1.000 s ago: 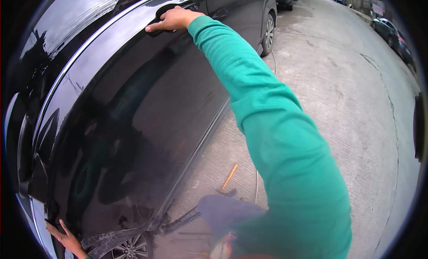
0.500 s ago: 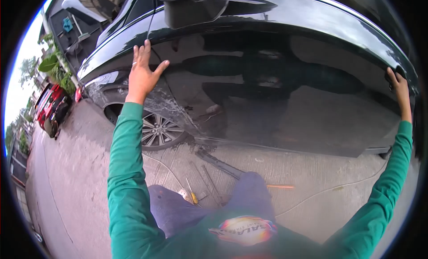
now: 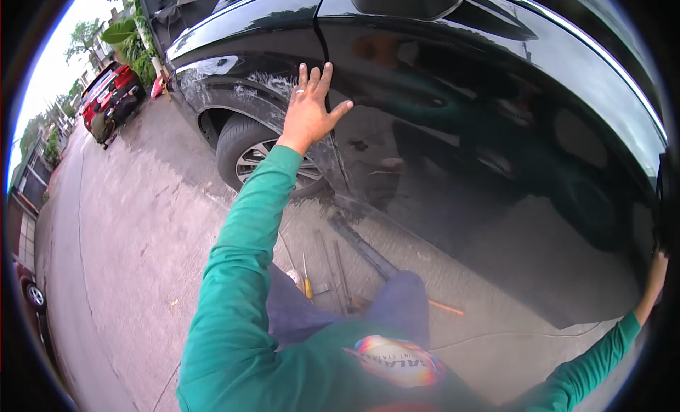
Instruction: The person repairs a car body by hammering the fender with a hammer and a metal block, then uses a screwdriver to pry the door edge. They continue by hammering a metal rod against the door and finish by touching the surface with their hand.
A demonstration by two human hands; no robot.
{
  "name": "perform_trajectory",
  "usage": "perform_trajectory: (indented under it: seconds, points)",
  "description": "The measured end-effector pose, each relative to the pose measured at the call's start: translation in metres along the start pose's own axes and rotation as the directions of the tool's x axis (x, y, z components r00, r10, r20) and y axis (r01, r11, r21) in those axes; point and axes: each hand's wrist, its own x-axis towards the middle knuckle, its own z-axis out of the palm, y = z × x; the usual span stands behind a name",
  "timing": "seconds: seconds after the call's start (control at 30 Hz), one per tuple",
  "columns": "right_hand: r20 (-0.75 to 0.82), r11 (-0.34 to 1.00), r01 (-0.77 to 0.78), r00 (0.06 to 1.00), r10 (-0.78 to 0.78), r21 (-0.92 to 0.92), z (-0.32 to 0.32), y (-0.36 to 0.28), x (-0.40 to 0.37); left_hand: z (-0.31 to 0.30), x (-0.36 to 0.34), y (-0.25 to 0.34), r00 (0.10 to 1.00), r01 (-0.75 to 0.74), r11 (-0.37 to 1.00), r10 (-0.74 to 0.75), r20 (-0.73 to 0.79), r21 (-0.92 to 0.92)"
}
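My left hand (image 3: 310, 109) is spread flat with its fingertips at the gap between the front fender (image 3: 241, 75) and the door (image 3: 453, 171) of a dark car. It holds nothing. Whitish scuffs show on the fender near it. At the far right edge, my right hand (image 3: 659, 263) reaches up to the rear edge of the door; its fingers are hidden in the dark rim of the view.
Below the door lie a dark trim strip (image 3: 361, 245), a yellow-handled screwdriver (image 3: 307, 286), thin metal bars (image 3: 340, 274) and an orange stick (image 3: 446, 308). The front wheel (image 3: 258, 157) is behind my left forearm. Up the road, a person (image 3: 101, 126) crouches by a red vehicle (image 3: 113, 89).
The view has turned left, so the car sits further right. My left hand is still spread at the door gap. My right hand appears lower, at the edge, its fingers now out of sight.
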Motion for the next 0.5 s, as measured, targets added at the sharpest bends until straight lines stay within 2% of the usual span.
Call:
perform_trajectory:
  seconds: [0.1, 0.2, 0.3, 0.37, 0.43, 0.47, 0.5]
  points:
    - [-0.224, 0.991, 0.118, 0.966, -0.129, -0.06, -0.006, 0.0, -0.016, 0.011, -0.017, -0.004, 1.0, 0.0, 1.0, 0.0, -0.006, -0.019]
    - [-0.386, 0.978, 0.162, 0.9, -0.201, -0.132, -0.008, -0.003, -0.025, 0.022, -0.035, -0.005, 1.0, 0.013, 0.999, -0.012, 0.009, -0.032]
    - [-0.481, 0.971, 0.165, 0.846, -0.229, -0.173, -0.001, -0.009, -0.028, 0.024, -0.057, -0.001, 0.998, 0.043, 0.998, -0.041, 0.053, -0.044]
    - [-0.502, 0.975, 0.124, 0.841, -0.202, -0.184, 0.007, -0.009, -0.028, 0.024, -0.075, 0.001, 0.984, 0.132, 0.98, -0.111, 0.141, -0.149]
    - [-0.657, 0.977, 0.118, 0.725, -0.207, -0.178, 0.022, -0.008, -0.022, 0.028, -0.097, 0.0, 0.974, 0.169, 0.974, -0.14, 0.181, -0.154]
    - [-0.659, 0.948, 0.218, 0.681, -0.319, -0.233, 0.024, -0.01, -0.019, 0.033, -0.111, -0.007, 0.964, 0.201, 0.96, -0.158, 0.215, -0.194]
    - [-0.653, 0.95, 0.213, 0.691, -0.311, -0.227, 0.033, -0.004, -0.012, 0.037, -0.125, -0.014, 0.952, 0.233, 0.945, -0.173, 0.252, -0.231]
